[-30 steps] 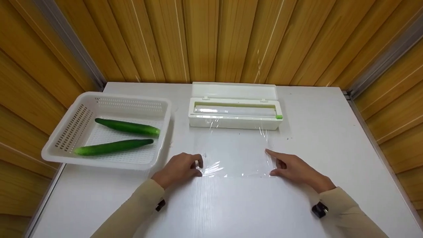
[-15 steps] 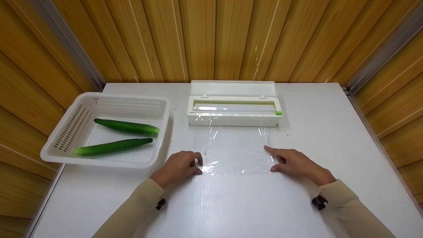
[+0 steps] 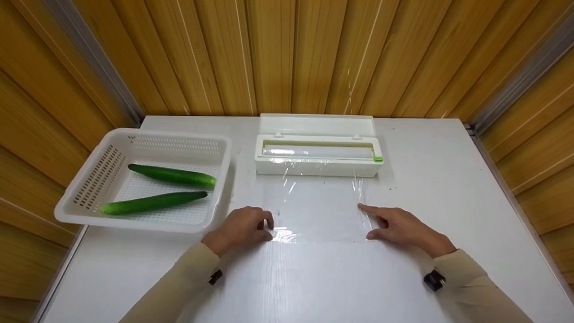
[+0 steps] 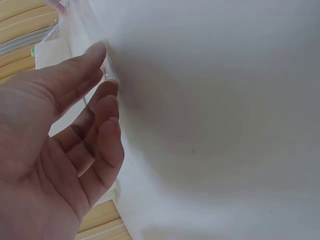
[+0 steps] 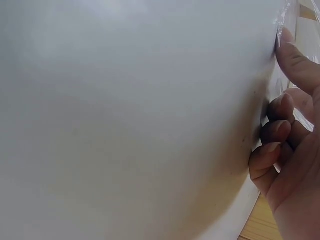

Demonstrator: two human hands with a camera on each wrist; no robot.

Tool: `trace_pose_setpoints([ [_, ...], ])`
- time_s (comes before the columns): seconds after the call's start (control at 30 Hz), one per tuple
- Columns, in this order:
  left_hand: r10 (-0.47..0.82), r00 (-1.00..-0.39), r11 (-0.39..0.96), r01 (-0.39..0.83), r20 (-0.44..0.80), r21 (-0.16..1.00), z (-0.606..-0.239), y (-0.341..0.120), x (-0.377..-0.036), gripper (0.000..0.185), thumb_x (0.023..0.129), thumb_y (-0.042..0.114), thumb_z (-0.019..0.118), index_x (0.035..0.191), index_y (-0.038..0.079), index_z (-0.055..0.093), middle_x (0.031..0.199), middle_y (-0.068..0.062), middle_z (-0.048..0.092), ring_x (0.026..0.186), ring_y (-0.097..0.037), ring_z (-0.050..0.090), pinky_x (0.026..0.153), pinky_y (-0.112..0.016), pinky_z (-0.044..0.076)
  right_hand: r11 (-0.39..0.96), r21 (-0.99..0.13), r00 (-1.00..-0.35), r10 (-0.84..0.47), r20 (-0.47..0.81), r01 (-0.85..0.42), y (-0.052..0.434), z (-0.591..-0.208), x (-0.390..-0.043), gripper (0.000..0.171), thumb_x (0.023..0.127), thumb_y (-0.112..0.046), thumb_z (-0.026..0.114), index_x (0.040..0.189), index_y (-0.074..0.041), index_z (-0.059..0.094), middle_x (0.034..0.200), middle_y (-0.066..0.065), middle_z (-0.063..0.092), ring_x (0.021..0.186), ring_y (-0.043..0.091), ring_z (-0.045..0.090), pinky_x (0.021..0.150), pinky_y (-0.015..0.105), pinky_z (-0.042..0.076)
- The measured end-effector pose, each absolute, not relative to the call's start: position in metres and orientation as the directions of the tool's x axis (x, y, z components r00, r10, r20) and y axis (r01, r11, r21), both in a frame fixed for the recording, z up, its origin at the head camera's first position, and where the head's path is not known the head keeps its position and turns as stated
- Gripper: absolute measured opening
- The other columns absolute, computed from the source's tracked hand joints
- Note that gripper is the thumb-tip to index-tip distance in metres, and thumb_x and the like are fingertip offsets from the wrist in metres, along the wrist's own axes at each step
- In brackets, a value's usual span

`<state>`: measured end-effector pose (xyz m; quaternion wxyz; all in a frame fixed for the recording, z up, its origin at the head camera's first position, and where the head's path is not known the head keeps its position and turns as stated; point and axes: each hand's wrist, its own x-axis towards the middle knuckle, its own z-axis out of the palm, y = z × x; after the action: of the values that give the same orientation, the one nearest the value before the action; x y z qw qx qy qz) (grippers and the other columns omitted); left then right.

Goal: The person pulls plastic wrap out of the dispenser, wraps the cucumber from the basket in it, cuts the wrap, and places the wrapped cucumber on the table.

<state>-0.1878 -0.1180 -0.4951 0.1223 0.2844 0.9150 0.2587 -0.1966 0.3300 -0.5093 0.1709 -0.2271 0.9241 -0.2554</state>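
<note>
A sheet of clear plastic wrap [image 3: 320, 211] runs from the roll [image 3: 318, 151] in a white dispenser box [image 3: 314, 168] toward me over the white table. At its near left corner my left hand [image 3: 242, 226] holds the film between thumb and curled fingers; creases gather there. In the left wrist view, film shows at the left hand's [image 4: 65, 115] fingertips. My right hand [image 3: 401, 226] rests at the right edge, index finger stretched along the film and thumb at the near corner. The right wrist view shows film by the right hand's [image 5: 295, 125] thumb, its other fingers curled on the table.
On the left stands a white perforated basket [image 3: 139, 223] with two cucumbers, one cucumber [image 3: 172, 175] behind the other cucumber [image 3: 154, 202]. The box's lid [image 3: 316, 124] is raised at the back, near the wood-panelled wall [image 3: 273, 58]. A green slider [image 3: 378, 159] sits at the box's right end.
Both hands stay at the film's near corners with hardly any movement. The creases at the left corner have become shorter. The whole view has shifted slightly up and down.
</note>
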Motion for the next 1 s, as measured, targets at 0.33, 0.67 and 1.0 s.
trace_pose_setpoints([
  [0.33, 0.638, -0.769, 0.658, 0.574, 0.044, 0.489, -0.478, -0.114, -0.183, 0.018, 0.09, 0.017, 0.088, 0.101, 0.007, 0.077, 0.088, -0.001, 0.07, 0.081, -0.016, 0.065, 0.075, -0.035, 0.055, 0.755, -0.555, -0.833, -0.521, -0.185, -0.349, 0.33, -0.51, -0.197, 0.081, 0.09, -0.046, 0.085, 0.159, -0.021, 0.052, 0.077, -0.009, 0.045, 0.072, 0.008, 0.044, 0.065, 0.027, 0.037],
  [0.67, 0.617, -0.748, 0.562, 0.637, 0.246, 0.528, -0.432, -0.122, -0.182, 0.017, 0.09, 0.009, 0.086, 0.103, 0.004, 0.076, 0.096, -0.007, 0.073, 0.087, -0.022, 0.072, 0.077, -0.035, 0.06, 0.738, -0.56, -0.829, -0.538, -0.153, -0.376, 0.332, -0.512, -0.199, 0.08, 0.09, -0.045, 0.085, 0.158, -0.019, 0.053, 0.075, -0.011, 0.046, 0.071, 0.006, 0.044, 0.065, 0.027, 0.038],
  [1.0, 0.451, -0.823, 0.609, 0.566, 0.345, 0.555, -0.402, -0.164, -0.189, 0.026, 0.086, 0.006, 0.089, 0.109, 0.006, 0.076, 0.103, -0.004, 0.073, 0.096, -0.023, 0.071, 0.081, -0.04, 0.062, 0.728, -0.564, -0.824, -0.549, -0.139, -0.39, 0.333, -0.51, -0.198, 0.08, 0.09, -0.046, 0.085, 0.158, -0.018, 0.054, 0.075, -0.011, 0.046, 0.071, 0.005, 0.044, 0.065, 0.027, 0.038],
])
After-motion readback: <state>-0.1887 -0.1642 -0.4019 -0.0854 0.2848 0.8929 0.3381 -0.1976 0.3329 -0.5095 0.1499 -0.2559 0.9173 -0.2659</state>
